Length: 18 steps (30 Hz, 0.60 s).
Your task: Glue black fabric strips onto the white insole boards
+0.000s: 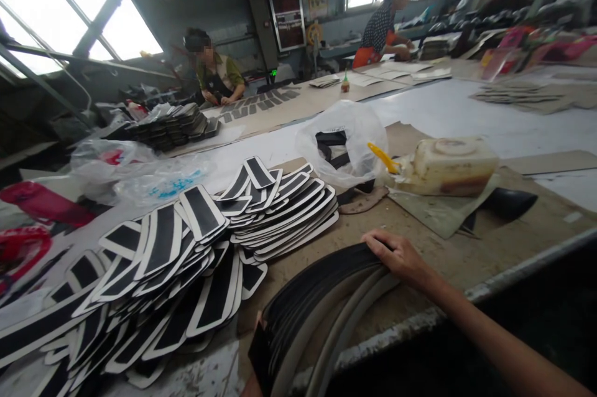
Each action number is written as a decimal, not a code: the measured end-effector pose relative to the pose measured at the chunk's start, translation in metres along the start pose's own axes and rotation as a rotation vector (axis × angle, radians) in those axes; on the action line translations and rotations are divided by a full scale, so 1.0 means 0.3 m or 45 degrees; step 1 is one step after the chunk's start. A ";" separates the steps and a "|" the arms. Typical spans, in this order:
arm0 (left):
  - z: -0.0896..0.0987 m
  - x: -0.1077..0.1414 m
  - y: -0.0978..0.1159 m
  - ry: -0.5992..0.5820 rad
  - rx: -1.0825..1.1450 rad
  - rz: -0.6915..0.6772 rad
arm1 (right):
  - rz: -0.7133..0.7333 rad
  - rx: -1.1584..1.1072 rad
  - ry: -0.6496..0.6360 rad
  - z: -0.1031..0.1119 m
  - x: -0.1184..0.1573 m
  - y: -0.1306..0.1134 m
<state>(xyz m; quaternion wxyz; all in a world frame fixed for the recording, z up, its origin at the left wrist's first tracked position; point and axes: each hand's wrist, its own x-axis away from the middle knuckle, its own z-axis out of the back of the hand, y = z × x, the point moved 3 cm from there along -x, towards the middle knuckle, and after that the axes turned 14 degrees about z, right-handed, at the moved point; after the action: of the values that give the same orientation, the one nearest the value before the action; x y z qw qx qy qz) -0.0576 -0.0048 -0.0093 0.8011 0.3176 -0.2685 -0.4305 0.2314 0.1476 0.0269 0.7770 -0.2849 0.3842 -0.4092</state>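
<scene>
A thick stack of curved black strips [321,297], bent into an arch, spans the near edge of the table between my two hands. My right hand [396,254] is closed round the stack's far right end, thumb and fingers over its top edge. At the lower left end, my left hand [252,386] grips the stack; only bits of it show, and the strips hide most of its fingers. Just left of the stack lies a large heap of black pieces with white borders [161,241], fanned and overlapping. Behind that heap, more bordered pieces [284,216] are piled up neatly.
A yellowed plastic container [454,163] with a yellow-handled brush [382,157] stands at the right. Beside it is a clear bag [347,142] holding black pieces. Across the table two people [217,70] [385,23] work. Dark stacks [172,126] sit back left.
</scene>
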 end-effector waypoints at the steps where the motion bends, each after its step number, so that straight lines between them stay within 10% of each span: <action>1: 0.003 0.001 0.000 0.004 -0.012 0.021 | -0.012 0.010 0.014 -0.003 0.000 0.004; 6: 0.033 0.036 0.034 0.032 -0.031 0.170 | -0.030 0.082 0.073 -0.019 0.008 0.025; 12: 0.046 -0.010 0.146 -0.280 0.215 0.176 | -0.075 0.069 0.115 -0.032 -0.003 0.085; 18: 0.028 -0.060 0.117 -0.128 0.186 0.221 | 0.013 -0.161 0.100 -0.011 0.032 0.040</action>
<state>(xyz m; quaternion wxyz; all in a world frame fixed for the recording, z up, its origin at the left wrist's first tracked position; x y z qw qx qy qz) -0.0541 0.0234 0.0193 0.7956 0.3287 -0.3655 -0.3542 0.2371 0.1449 0.0125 0.7438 -0.3151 0.4410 -0.3911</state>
